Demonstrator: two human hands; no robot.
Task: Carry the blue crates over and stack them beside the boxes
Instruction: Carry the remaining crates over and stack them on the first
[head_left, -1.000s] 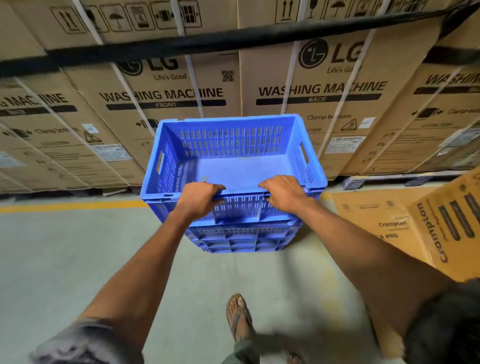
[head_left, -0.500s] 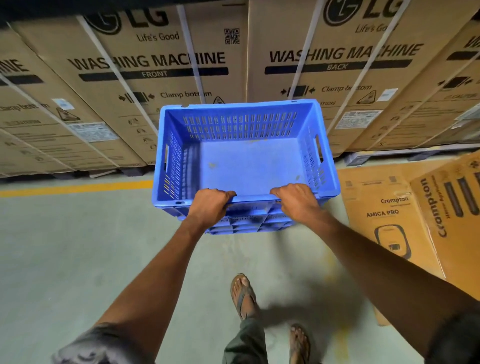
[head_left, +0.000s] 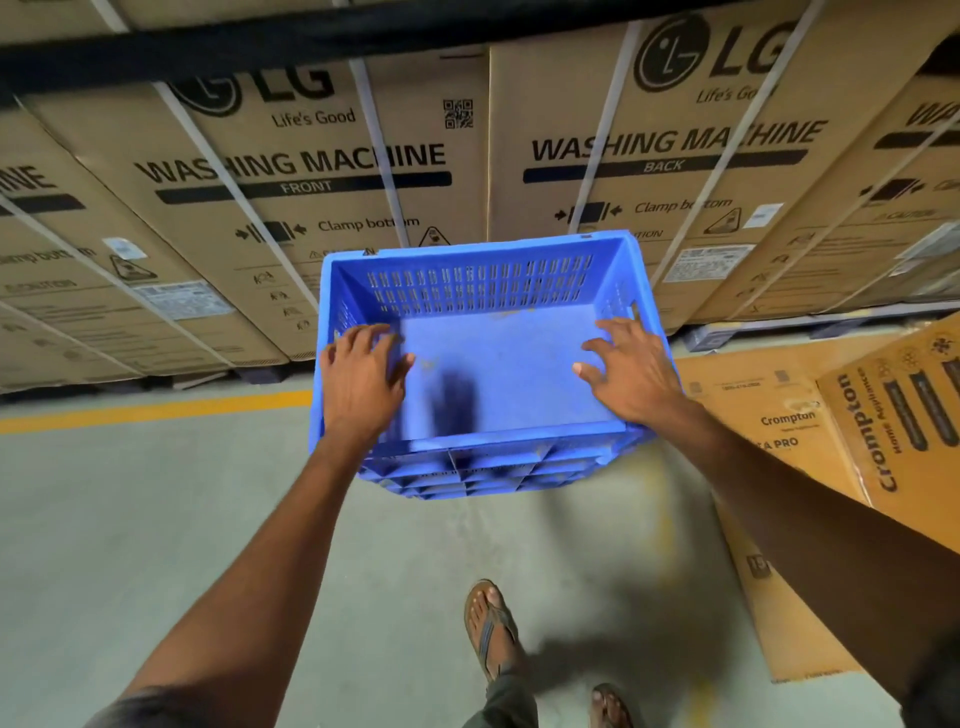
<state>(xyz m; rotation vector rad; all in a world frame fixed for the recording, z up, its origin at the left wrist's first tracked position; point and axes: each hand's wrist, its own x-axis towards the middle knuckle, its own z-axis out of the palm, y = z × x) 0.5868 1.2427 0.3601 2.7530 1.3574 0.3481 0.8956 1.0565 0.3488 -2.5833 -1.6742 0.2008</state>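
An empty blue slotted crate (head_left: 483, 286) sits on top of a stack of blue crates (head_left: 483, 480) on the floor, right in front of the LG washing machine boxes (head_left: 332, 171). My left hand (head_left: 363, 382) hovers over the crate's left side with fingers spread and nothing in it. Over the right side, my right hand (head_left: 631, 374) is also open and empty. Neither hand grips the rim. Only the ribbed rims of the lower crates show below the top one.
Orange Crompton boxes (head_left: 883, 431) stand on the floor to the right of the stack. A yellow floor line (head_left: 156, 410) runs along the base of the box wall. A black rack beam (head_left: 260, 47) crosses overhead. My sandalled feet (head_left: 491, 623) are on grey concrete behind the stack.
Both hands held the near rim of the crate before. They have now let go and lifted, fingers spread, and the crate sits lower on the stack.
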